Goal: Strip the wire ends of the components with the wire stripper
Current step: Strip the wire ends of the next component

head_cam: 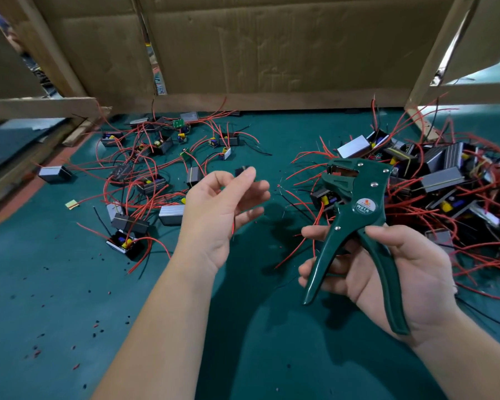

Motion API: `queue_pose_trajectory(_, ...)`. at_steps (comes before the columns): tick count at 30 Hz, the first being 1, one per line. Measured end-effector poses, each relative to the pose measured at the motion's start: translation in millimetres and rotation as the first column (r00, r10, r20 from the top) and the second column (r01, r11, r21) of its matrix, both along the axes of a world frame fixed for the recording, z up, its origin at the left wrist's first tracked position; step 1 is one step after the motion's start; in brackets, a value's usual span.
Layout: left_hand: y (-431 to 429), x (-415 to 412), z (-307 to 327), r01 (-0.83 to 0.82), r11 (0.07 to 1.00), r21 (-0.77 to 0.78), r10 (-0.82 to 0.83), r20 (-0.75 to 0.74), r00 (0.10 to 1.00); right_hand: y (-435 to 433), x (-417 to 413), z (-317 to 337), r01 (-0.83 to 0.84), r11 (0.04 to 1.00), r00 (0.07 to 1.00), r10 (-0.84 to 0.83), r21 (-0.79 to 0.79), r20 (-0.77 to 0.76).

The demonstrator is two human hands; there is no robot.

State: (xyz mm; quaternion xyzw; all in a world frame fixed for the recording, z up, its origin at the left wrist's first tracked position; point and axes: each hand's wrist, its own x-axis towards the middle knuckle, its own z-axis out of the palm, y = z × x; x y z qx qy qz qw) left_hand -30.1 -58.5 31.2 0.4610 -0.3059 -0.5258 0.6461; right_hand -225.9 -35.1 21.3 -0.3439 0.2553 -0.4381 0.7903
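Holding the green wire stripper in the right hand, right of centre and raised above the green surface. Grip closed on the tool: fingers curled round the left handle with tips showing at its left, thumb laid over the top of the right handle, palm behind both. Handles spread apart. Stripper head pointing far and slightly left, jaws at the top. Round label marked W01A beside the pivot.

Raised left of the stripper and well apart from it: left hand, palm turned toward the camera, fingers loosely curled. Hanging down across that palm: thin red and black wire. Showing just past the index fingertip: small dark component. Grip on wire or component: cannot tell, contact hidden by the fingers.

Heaped at far right, behind the stripper head: pile of components, grey and black blocks with yellow parts, red and black leads tangled.

Scattered from far left to centre: loose components of the same kind, leads trailing over the surface.

Lying alone at left: small yellow piece.

Strewn over the near left: short red and black insulation bits.

Standing along the far edge: cardboard sheet, with wooden frame at the far left.
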Motion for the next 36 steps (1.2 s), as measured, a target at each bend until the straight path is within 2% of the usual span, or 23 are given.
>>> queue_pose_trajectory(3, -1.3, 0.4, 4.0, 0.022, 0.999, -0.027, -0.023, -0.048, 0.999, 0.1, -1.1, -0.5, 0.000, 1.000, 1.000, 0.000, 0.002, 0.002)
queue_pose_trajectory(6, 0.5, 4.4, 5.4, 0.156, 0.973, -0.173, -0.187, -0.184, 0.965, 0.1, -1.3, -0.4, -0.005, 1.000, 1.000, 0.005, 0.010, 0.020)
queue_pose_trajectory(8, 2.7, 4.0, 5.2, 0.190, 0.949, -0.253, -0.239, -0.179, 0.954, -0.4, -1.2, -0.3, -0.006, 1.000, 1.000, 0.005, 0.018, 0.028)
queue_pose_trajectory(12, 2.7, -2.7, 4.0, 0.049, 0.972, -0.230, -0.077, -0.119, 0.990, -0.9, -1.8, -1.2, -0.014, 1.000, 0.999, 0.014, 0.019, 0.043)
queue_pose_trajectory(14, 3.6, -3.4, 4.5, -0.067, 0.979, -0.192, 0.082, 0.073, 0.994, -0.6, -2.2, -1.1, -0.016, 1.000, 0.999, 0.016, 0.017, 0.051)
queue_pose_trajectory(15, 4.2, -2.0, 2.7, -0.121, 0.972, -0.202, 0.167, 0.230, 0.959, -0.6, -2.7, -1.1, -0.015, 1.000, 0.999, 0.014, 0.018, 0.052)
queue_pose_trajectory(16, 4.7, 0.1, 0.3, -0.159, 0.958, -0.237, 0.247, 0.413, 0.876, -0.8, -2.9, -1.2, -0.013, 1.000, 0.999, 0.013, 0.018, 0.051)
queue_pose_trajectory(18, 5.5, 5.0, -4.2, -0.181, 0.916, -0.357, 0.388, 0.675, 0.628, -1.3, -2.6, -1.0, -0.010, 1.000, 0.999, 0.009, 0.020, 0.052)
queue_pose_trajectory(19, 5.6, 6.9, -5.6, -0.178, 0.891, -0.418, 0.444, 0.718, 0.536, -1.5, -2.2, -0.8, -0.011, 1.000, 0.999, 0.010, 0.021, 0.051)
queue_pose_trajectory(21, 5.7, 8.9, -5.1, -0.163, 0.865, -0.474, 0.489, 0.726, 0.484, -1.3, -1.5, -0.4, -0.023, 1.000, 0.999, 0.022, 0.014, 0.046)
queue_pose_trajectory(23, 5.0, 9.7, -1.4, -0.114, 0.884, -0.453, 0.441, 0.731, 0.521, -0.7, -1.2, -0.2, -0.036, 0.999, 0.999, 0.036, 0.001, 0.038)
queue_pose_trajectory(24, 4.8, 9.7, 0.1, -0.077, 0.902, -0.425, 0.389, 0.720, 0.575, -0.5, -1.3, -0.3, -0.039, 0.999, 0.998, 0.039, 0.002, 0.040)
queue_pose_trajectory(26, 5.0, 7.4, 0.7, 0.015, 0.934, -0.357, 0.230, 0.635, 0.738, -0.3, -1.7, -0.3, -0.045, 0.999, 0.998, 0.045, 0.015, 0.050)
queue_pose_trajectory(28, 6.3, 2.7, 0.6, 0.095, 0.951, -0.294, 0.089, 0.556, 0.827, -0.3, -1.9, 0.6, -0.066, 0.998, 0.996, 0.065, 0.022, 0.054)
queue_pose_trajectory(32, 7.5, -5.1, -3.4, 0.209, 0.952, -0.221, -0.041, 0.587, 0.808, 3.6, -0.6, 2.7, -0.113, 0.994, 0.989, 0.113, -0.003, 0.100)
queue_pose_trajectory(36, 8.5, -10.3, -6.0, 0.328, 0.930, -0.164, -0.164, 0.613, 0.773, 5.8, -0.2, 6.4, -0.044, 0.996, 0.993, 0.052, -0.076, 0.109)
